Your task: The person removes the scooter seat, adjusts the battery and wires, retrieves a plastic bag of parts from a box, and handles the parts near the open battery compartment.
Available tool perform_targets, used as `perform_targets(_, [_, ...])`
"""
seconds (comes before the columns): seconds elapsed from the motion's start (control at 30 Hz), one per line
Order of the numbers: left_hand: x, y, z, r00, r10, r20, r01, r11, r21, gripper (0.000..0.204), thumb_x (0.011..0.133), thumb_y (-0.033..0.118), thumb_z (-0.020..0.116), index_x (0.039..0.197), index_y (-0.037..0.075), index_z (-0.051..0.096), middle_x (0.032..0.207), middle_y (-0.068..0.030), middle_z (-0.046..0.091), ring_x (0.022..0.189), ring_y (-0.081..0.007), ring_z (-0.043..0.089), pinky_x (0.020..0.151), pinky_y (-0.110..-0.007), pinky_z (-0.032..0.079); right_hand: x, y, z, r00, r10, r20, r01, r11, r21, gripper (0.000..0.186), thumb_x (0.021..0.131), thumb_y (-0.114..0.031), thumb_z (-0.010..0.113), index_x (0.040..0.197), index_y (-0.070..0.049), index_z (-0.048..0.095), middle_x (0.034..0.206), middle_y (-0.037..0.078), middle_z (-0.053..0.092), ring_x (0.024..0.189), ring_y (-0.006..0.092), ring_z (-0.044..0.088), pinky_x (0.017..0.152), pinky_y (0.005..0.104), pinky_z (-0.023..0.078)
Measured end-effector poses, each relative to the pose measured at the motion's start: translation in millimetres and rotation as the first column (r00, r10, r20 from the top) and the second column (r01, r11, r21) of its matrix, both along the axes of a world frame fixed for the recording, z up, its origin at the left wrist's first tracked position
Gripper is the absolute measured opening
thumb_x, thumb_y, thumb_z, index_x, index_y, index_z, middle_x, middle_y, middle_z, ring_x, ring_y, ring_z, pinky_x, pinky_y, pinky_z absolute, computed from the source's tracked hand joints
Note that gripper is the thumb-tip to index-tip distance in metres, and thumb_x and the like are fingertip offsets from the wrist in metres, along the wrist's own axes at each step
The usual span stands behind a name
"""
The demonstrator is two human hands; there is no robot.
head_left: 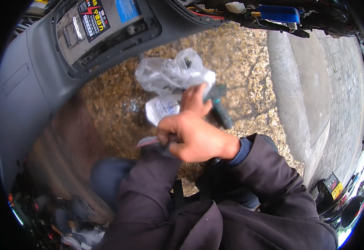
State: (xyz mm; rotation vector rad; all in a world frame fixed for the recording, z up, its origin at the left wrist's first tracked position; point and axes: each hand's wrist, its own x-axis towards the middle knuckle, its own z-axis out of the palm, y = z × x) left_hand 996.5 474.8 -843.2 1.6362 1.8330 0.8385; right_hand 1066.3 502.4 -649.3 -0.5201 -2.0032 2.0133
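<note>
- reaching with the left hand [194,103], fingers half extended, to the near edge of the clear plastic bag [161,75] on the ground [244,62]; impossible to make out any grip
- curling the right hand [192,137] into a fist above, apparently around a red-edged plastic piece [147,141]
- seemingly midway through handling small packaging, beside the power tool [222,114]
- calling next for uncrossing both hands

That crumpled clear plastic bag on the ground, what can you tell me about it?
The clear plastic bag looks thin and soft, bunched into folds with whitish glints. A dark patch shows in or through it, too unclear to name. It lies on the speckled ground; the left hand overlaps its near edge, though I can't tell if they touch.
</note>
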Motion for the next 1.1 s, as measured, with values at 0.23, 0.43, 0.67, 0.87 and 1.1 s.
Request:
perform_targets(0.23, [-63,53,-24,0.969,0.213,0.125,-0.201,0.975,-0.096,0.025,0.075,0.005,0.064,0.100,0.002,0.064,0.104,-0.0137,0.069,0.096,-0.0246,0.067,0.085,-0.035,0.052,17,1,5,1.000,0.006,0.017,-0.006,0.999,0.045,0.013,0.063,0.002,0.056,0.075,0.000,0.060,0.069,0.017,0.061,0.070,0.0369,0.063,0.061,0.0427,0.049])
perform_targets(0.43, [-141,73,-40,0.773,0.409,0.484,-0.493,0.868,0.055,0.029,0.077,0.006,0.065,0.106,0.001,0.066,0.100,-0.0171,0.070,0.092,-0.0232,0.068,0.083,-0.033,0.052,18,4,-1,0.997,-0.002,0.077,-0.006,0.994,0.105,0.013,0.063,0.001,0.058,0.075,0.000,0.060,0.072,0.018,0.062,0.073,0.0385,0.063,0.063,0.0438,0.050])
perform_targets(0.67, [-99,23,-43,0.848,0.502,0.169,-0.473,0.861,-0.185,0.024,0.080,0.014,0.067,0.101,0.004,0.068,0.087,-0.0153,0.072,0.080,-0.0260,0.069,0.075,-0.036,0.054,5,2,-3,0.993,0.073,0.090,-0.085,0.988,0.128,0.013,0.065,0.000,0.059,0.077,0.001,0.063,0.073,0.019,0.064,0.076,0.0396,0.064,0.067,0.0458,0.050])
perform_targets(0.87, [-2,15,-21,0.971,-0.240,0.009,0.234,0.937,-0.260,0.036,0.080,0.024,0.065,0.111,0.006,0.064,0.101,-0.0185,0.069,0.093,-0.0358,0.067,0.079,-0.046,0.053,4,4,-3,0.984,0.164,0.070,-0.169,0.983,0.072,0.017,0.065,0.003,0.058,0.081,0.001,0.062,0.077,0.018,0.063,0.074,0.0361,0.064,0.065,0.0411,0.050])
perform_targets(1.1, [9,10,-11,0.983,-0.116,0.144,0.151,0.952,-0.265,0.026,0.077,0.016,0.064,0.101,0.005,0.068,0.098,-0.0178,0.069,0.089,-0.0354,0.067,0.078,-0.043,0.053,11,6,-3,0.983,0.169,0.067,-0.175,0.980,0.099,0.016,0.065,0.004,0.057,0.080,0.002,0.060,0.078,0.019,0.063,0.077,0.0367,0.064,0.066,0.0416,0.050])
